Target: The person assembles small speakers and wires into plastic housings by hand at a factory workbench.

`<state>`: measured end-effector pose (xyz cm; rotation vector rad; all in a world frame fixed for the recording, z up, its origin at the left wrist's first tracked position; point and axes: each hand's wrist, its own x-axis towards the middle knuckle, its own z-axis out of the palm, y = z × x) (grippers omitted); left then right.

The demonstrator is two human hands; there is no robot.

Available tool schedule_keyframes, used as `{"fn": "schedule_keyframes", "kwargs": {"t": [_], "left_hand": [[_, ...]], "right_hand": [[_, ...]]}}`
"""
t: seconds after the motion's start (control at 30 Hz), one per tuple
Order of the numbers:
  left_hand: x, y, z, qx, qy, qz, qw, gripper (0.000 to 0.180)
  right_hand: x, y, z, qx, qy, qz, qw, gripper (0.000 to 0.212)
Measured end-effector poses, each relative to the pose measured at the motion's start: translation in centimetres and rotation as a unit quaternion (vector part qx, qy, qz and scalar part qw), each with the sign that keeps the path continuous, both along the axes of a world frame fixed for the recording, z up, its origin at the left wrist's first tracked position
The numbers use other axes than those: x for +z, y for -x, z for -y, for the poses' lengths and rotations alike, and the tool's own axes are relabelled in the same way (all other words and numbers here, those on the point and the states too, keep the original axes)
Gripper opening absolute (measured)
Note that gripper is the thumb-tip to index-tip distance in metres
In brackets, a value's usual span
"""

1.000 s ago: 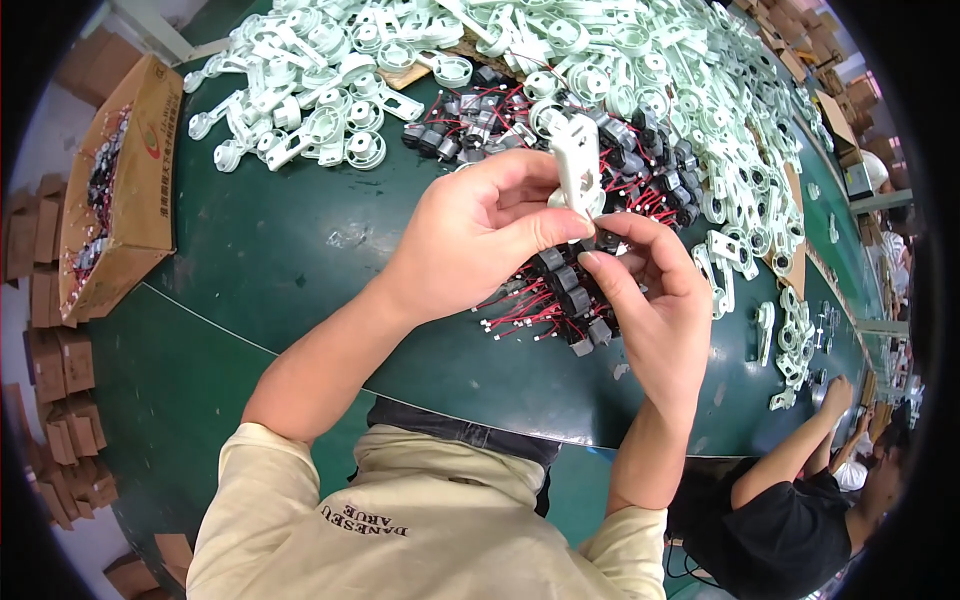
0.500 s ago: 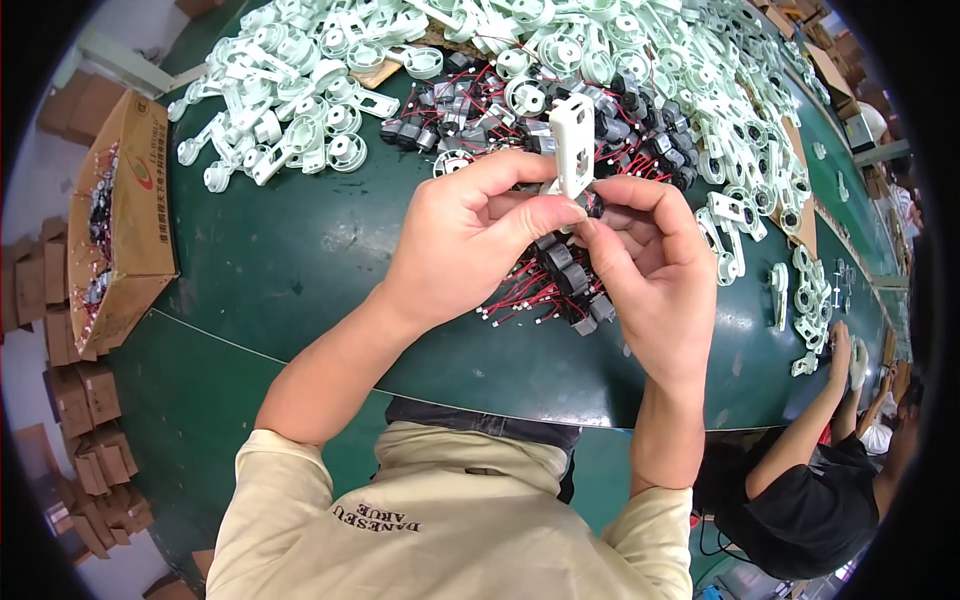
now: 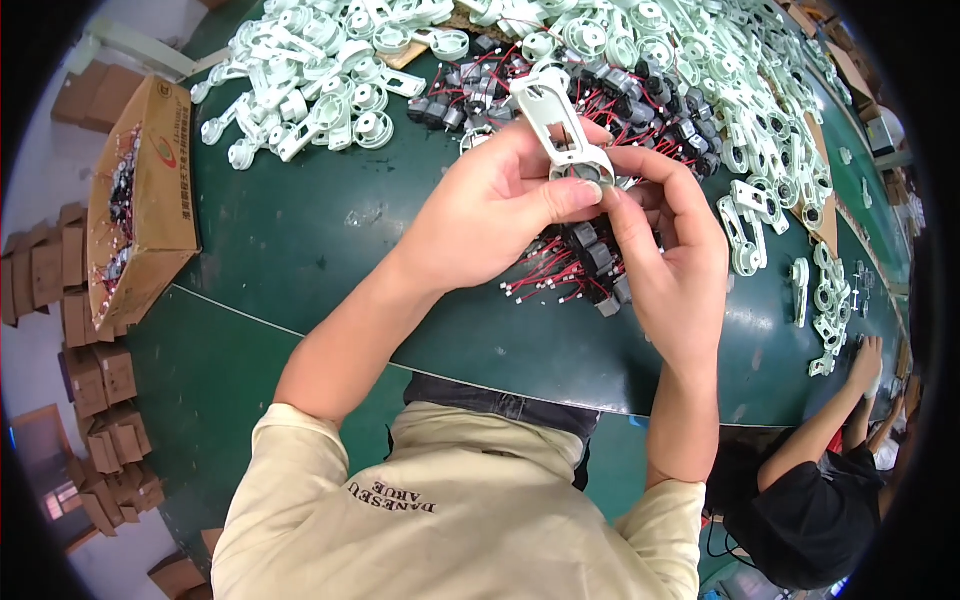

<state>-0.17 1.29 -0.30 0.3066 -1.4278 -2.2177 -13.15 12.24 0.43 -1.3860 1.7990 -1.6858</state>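
Note:
Above the green table [image 3: 350,235], both my hands hold one pale green plastic housing [image 3: 535,112], with a ring at its lower end and a slotted handle pointing up and away. My left hand [image 3: 480,210] grips it, thumb pressed over the ring. At the ring's right edge, my right hand [image 3: 672,255] pinches with thumb and forefinger. Something grey shows inside the ring, partly hidden by my fingers. Just below the hands lies a cluster of small black and grey motors [image 3: 590,248] with red wires and white connectors.
Heaps of similar pale green housings [image 3: 330,105] cover the table's far side. A larger motor pile [image 3: 640,100] lies among them. An open carton [image 3: 165,200] of wired parts stands at the left. On the right, a co-worker's hand [image 3: 868,365] is near a row of housings [image 3: 830,310].
The housing has tipped from nearly upright to leaning left and away, showing more of its slotted handle and ring. Both hands stay on it. The whole view has shifted slightly.

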Motion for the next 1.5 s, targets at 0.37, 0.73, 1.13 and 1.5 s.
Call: {"fn": "schedule_keyframes", "kwargs": {"t": [0.37,0.73,1.13,1.5], "left_hand": [[-0.1,-0.3,1.0,-0.027,-0.021,0.030,0.999,0.030],[0.5,0.0,-1.2,0.054,0.036,0.040,0.997,0.033],[-1.2,1.2,-2.9,0.203,0.301,0.033,0.931,0.033],[-0.2,0.3,-1.0,0.096,0.140,-0.008,0.985,0.030]], "right_hand": [[0.1,-1.5,-0.1,0.008,-0.037,0.058,0.998,0.017],[0.5,-0.8,0.4,0.063,0.010,0.311,0.948,0.022],[0.1,-1.6,0.5,0.014,0.031,0.345,0.938,0.020],[0.9,-1.2,0.1,0.098,0.021,0.307,0.946,0.024]]}}
